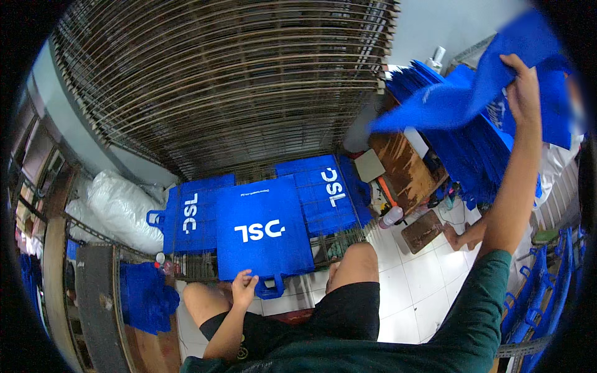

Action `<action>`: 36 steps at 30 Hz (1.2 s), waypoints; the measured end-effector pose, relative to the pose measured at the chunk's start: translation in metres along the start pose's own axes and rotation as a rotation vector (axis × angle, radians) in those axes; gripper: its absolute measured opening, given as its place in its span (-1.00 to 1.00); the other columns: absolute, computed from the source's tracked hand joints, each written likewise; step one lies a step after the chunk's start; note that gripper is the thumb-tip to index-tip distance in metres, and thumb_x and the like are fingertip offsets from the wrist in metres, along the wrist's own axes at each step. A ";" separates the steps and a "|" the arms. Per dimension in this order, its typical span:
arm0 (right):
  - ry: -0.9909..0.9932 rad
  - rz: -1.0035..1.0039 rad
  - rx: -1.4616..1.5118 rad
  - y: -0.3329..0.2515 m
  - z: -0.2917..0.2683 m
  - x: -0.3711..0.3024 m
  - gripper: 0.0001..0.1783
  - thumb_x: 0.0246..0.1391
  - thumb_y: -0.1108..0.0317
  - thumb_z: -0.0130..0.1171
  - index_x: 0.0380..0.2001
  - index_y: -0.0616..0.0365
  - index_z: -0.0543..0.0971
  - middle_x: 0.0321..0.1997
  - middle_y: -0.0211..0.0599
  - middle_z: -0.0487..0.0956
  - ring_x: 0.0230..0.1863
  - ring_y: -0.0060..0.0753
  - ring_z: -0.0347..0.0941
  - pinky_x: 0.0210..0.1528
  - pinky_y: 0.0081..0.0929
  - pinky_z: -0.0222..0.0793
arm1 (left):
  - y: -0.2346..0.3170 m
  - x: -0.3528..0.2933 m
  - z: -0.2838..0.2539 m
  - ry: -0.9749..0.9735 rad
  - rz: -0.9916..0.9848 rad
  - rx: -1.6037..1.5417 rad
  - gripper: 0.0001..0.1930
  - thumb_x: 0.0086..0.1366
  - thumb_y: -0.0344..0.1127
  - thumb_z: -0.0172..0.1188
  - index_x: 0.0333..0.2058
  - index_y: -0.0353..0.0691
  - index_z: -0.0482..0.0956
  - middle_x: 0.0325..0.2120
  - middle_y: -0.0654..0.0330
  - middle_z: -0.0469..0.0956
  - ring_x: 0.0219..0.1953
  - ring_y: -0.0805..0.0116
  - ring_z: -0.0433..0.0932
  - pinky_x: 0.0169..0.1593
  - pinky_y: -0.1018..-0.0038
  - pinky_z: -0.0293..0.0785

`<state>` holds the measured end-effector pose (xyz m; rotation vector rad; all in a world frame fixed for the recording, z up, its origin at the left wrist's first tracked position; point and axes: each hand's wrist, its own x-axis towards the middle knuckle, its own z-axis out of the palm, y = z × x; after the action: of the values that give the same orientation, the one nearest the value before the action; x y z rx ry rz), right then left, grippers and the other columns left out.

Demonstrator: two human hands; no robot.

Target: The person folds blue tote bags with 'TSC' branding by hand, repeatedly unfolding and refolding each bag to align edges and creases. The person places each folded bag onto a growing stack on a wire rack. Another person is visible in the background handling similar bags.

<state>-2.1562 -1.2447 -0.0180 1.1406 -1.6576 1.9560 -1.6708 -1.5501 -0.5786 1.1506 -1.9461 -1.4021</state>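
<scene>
High at the right, my right hand (pixel 524 93) grips a blue fabric bag (pixel 457 93) that hangs bent and partly blurred in the air. My left hand (pixel 244 287) is low in the middle, fingers loosely curled and apart, beside the near edge of a flat blue bag (pixel 264 211) with white print. I see nothing held in it. That bag's handle (pixel 270 286) points toward me. It overlaps two more printed blue bags, one on the left (pixel 205 230) and one on the right (pixel 311 186), lying sideways on a wire rack (pixel 336 242).
Many wire racks (pixel 230 74) are tilted up behind the bags. A stack of blue bags (pixel 466 155) stands at the right by a worn wooden board (pixel 398 161). Another person's foot (pixel 452 237) shows there. White plastic sacks (pixel 124 208) lie left; a bottle (pixel 390 217) stands on the tiles.
</scene>
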 end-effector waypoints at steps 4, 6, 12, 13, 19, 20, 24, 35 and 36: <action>-0.224 0.171 -0.036 -0.057 0.021 -0.010 -0.71 -0.12 0.44 0.13 -0.25 0.18 0.40 -0.40 -0.36 0.49 -0.36 -0.47 0.46 -0.18 -0.51 0.41 | 0.028 0.020 -0.003 0.102 0.078 -0.160 -0.71 0.10 -0.35 0.26 -0.21 -0.31 0.48 -0.55 0.20 0.52 -0.49 0.50 0.46 -0.34 0.55 0.38; -0.324 0.247 -0.120 -0.078 0.036 -0.020 -0.64 -0.14 0.43 0.09 -0.18 0.19 0.39 -0.40 -0.35 0.48 -0.37 -0.48 0.47 -0.18 -0.55 0.42 | 0.054 0.037 0.008 0.061 0.130 -0.230 -0.73 0.11 -0.38 0.24 -0.22 -0.31 0.47 -0.55 0.22 0.50 -0.48 0.53 0.45 -0.34 0.56 0.38; -0.666 0.342 -0.632 -0.100 0.118 -0.064 -0.34 -0.35 0.47 0.07 0.00 0.25 0.36 -0.25 -0.27 0.50 -0.18 -0.47 0.41 -0.05 -0.58 0.29 | 0.154 0.091 0.053 -0.062 0.310 -0.340 -0.72 0.12 -0.41 0.23 -0.18 -0.27 0.46 -0.54 0.26 0.49 -0.48 0.55 0.45 -0.32 0.57 0.39; -0.801 0.333 -0.681 -0.107 0.129 -0.067 -0.32 -0.38 0.47 0.07 0.01 0.25 0.36 -0.21 -0.26 0.49 -0.13 -0.45 0.39 -0.02 -0.58 0.26 | 0.168 0.098 0.062 -0.093 0.339 -0.376 -0.70 0.11 -0.40 0.25 -0.16 -0.26 0.46 -0.52 0.26 0.50 -0.45 0.53 0.45 -0.31 0.56 0.40; -0.986 0.326 -0.921 -0.150 0.151 -0.081 -0.21 -0.47 0.50 0.11 0.07 0.24 0.34 -0.02 -0.25 0.46 -0.01 -0.35 0.33 0.09 -0.51 0.18 | 0.208 0.107 0.078 -0.356 0.232 -0.628 -0.41 0.09 -0.12 0.26 0.06 -0.17 0.28 -0.20 0.16 0.46 -0.14 0.36 0.42 -0.06 0.43 0.35; -0.988 0.331 -0.894 -0.149 0.147 -0.078 -0.20 -0.47 0.51 0.11 0.08 0.24 0.33 -0.01 -0.24 0.45 0.01 -0.35 0.32 0.10 -0.50 0.17 | 0.212 0.104 0.074 -0.386 0.173 -0.678 -0.37 0.10 -0.08 0.25 0.10 -0.15 0.24 -0.17 0.15 0.45 -0.12 0.33 0.41 -0.03 0.41 0.33; -1.052 0.322 -0.806 -0.141 0.157 -0.060 -0.09 -0.45 0.54 0.12 0.18 0.21 0.20 0.15 -0.20 0.33 0.16 -0.36 0.21 0.21 -0.48 0.05 | 0.175 0.118 0.025 -0.504 0.056 -0.790 -0.34 0.09 -0.04 0.21 0.12 -0.14 0.19 0.04 0.09 0.31 0.01 0.20 0.35 -0.04 0.28 0.33; -0.620 -0.286 -0.981 0.031 0.303 -0.057 -0.08 -0.09 0.28 0.18 0.29 -0.21 -0.07 -0.04 -0.07 0.45 0.05 -0.20 0.35 0.07 -0.29 0.22 | 0.310 0.051 -0.162 0.008 0.307 -1.078 -0.52 0.26 -0.09 0.03 0.00 -0.38 0.32 -0.15 0.01 0.47 -0.19 0.17 0.52 -0.09 0.25 0.47; -0.568 -0.471 -0.778 0.061 0.307 -0.062 -0.13 -0.08 0.37 0.19 0.28 -0.28 0.02 -0.02 -0.13 0.45 0.04 -0.27 0.36 0.05 -0.35 0.27 | 0.321 0.058 -0.170 -0.023 0.297 -1.124 -0.54 0.27 -0.10 0.03 -0.02 -0.37 0.34 -0.18 0.02 0.49 -0.22 0.20 0.53 -0.12 0.28 0.48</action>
<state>-2.0507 -1.5333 -0.1051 1.6003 -1.8968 0.6118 -1.6845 -1.6492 -0.2244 0.2900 -0.9337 -1.8877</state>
